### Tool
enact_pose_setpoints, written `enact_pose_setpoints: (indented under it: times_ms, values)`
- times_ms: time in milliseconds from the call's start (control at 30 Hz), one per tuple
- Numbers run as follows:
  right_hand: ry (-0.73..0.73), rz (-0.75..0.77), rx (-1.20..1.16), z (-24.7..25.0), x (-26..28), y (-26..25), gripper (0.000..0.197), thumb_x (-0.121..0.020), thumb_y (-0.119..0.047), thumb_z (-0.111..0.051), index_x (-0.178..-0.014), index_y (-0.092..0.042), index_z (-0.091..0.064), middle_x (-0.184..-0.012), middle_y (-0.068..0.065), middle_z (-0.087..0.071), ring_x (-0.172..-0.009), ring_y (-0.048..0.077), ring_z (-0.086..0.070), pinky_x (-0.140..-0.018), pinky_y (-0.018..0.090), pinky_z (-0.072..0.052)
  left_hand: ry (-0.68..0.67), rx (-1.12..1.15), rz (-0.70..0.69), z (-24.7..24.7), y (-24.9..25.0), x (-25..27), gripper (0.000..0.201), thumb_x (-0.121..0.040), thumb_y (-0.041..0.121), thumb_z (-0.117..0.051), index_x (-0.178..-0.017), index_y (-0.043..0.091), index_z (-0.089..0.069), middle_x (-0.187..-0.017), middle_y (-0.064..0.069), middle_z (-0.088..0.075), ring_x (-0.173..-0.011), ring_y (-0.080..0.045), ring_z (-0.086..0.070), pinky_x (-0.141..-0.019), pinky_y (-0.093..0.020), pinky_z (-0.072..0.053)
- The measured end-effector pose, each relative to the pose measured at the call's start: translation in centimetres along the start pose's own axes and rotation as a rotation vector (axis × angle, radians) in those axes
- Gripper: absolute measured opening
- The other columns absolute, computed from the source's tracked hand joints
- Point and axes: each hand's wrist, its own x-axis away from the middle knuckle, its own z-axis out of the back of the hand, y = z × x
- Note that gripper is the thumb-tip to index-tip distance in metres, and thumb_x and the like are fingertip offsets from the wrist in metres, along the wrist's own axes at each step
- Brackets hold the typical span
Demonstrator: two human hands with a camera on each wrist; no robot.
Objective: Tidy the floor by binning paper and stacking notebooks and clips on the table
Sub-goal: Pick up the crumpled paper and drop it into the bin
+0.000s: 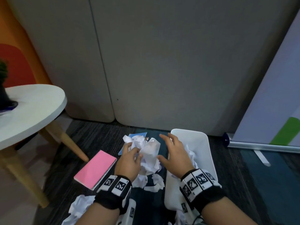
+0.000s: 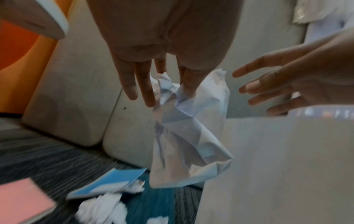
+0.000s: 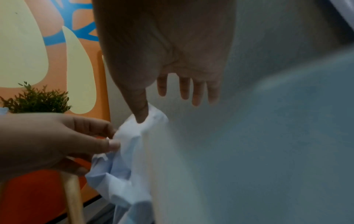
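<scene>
- Your left hand [image 1: 128, 161] pinches a crumpled sheet of white paper [image 1: 150, 153] between thumb and fingers, holding it above the floor [image 1: 90, 137], just left of the white bin [image 1: 206, 153].
- Only the left wrist view shows the sheet hanging free below your fingers [image 2: 148, 91], its lower end level with the bin wall.
- Your right hand [image 1: 174, 153] is spread, fingers straight, over the bin's near-left rim; the right wrist view shows its thumb touching the paper's top edge.
- The head view shows more paper already inside the bin and loose wads [image 1: 81, 207] on the floor by your wrists.
- A pink notebook [image 1: 95, 169] lies left of your left hand; a blue notebook [image 2: 107, 183] sits partly under paper.
- The round surface [image 1: 37, 108] at left carries a potted plant [image 1: 4, 88], with bare room beside it.
</scene>
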Motion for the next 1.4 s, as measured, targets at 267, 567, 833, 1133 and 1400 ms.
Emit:
enact_pose_setpoints:
  times_ms: [267, 567, 833, 1133, 1400]
  values:
    - [0.047, 0.021, -0.288, 6.8, 0.4, -0.7, 0.064, -0.079, -0.028, -0.073, -0.134, -0.028, -0.040, -0.129, -0.002, -0.051, -0.105, 0.016, -0.059, -0.093, 0.030, -0.049, 0.075, 0.073, -0.257, 3.8, 8.3, 0.3, 0.009, -0.091, 0.027, -0.058, -0.092, 0.020, -0.063, -0.144, 0.011, -0.033, -0.110, -0.013, -0.056, -0.085, -0.032, -0.049]
    - [0.145, -0.093, -0.107, 11.1, 3.1, 1.4, 0.032, -0.079, -0.028, -0.073, -0.097, -0.016, -0.049, -0.096, 0.000, -0.052, -0.083, 0.018, -0.052, -0.076, 0.027, -0.041, -0.120, 0.076, -0.338, 2.5, 12.1, 1.2, 0.053, -0.090, 0.030, -0.057, -0.140, 0.035, -0.039, -0.155, 0.011, -0.020, -0.131, -0.012, -0.043, -0.101, -0.033, -0.043]
    - [-0.024, -0.314, -0.014, 6.7, 4.6, 3.3, 0.052, -0.081, -0.027, -0.071, -0.124, -0.011, -0.046, -0.124, 0.011, -0.054, -0.109, 0.029, -0.057, -0.090, 0.032, -0.043, -0.333, -0.141, -0.277, -1.0, 8.6, 3.1, 0.043, -0.090, 0.027, -0.055, -0.132, 0.027, -0.046, -0.151, 0.005, -0.028, -0.127, -0.016, -0.047, -0.102, -0.034, -0.043]
    - [0.116, -0.087, 0.090, 1.4, 4.7, 0.7, 0.046, -0.085, -0.032, -0.062, -0.128, -0.025, -0.050, -0.152, 0.008, -0.028, -0.136, 0.027, -0.034, -0.114, 0.040, -0.025, -0.290, -0.097, 0.046, -2.1, -2.1, 6.0, 0.022, -0.087, 0.023, -0.056, -0.109, 0.022, -0.057, -0.121, -0.001, -0.050, -0.103, -0.022, -0.058, -0.088, -0.035, -0.048]
    - [0.007, 0.106, 0.125, -4.6, 3.2, -1.6, 0.025, -0.082, -0.025, -0.061, -0.107, -0.021, -0.065, -0.123, 0.002, -0.058, -0.120, 0.023, -0.051, -0.109, 0.044, -0.027, -0.555, -0.252, 0.155, -6.2, -9.1, 9.4, 0.028, -0.088, 0.028, -0.055, -0.116, 0.021, -0.055, -0.123, -0.004, -0.049, -0.111, -0.023, -0.055, -0.094, -0.029, -0.042]
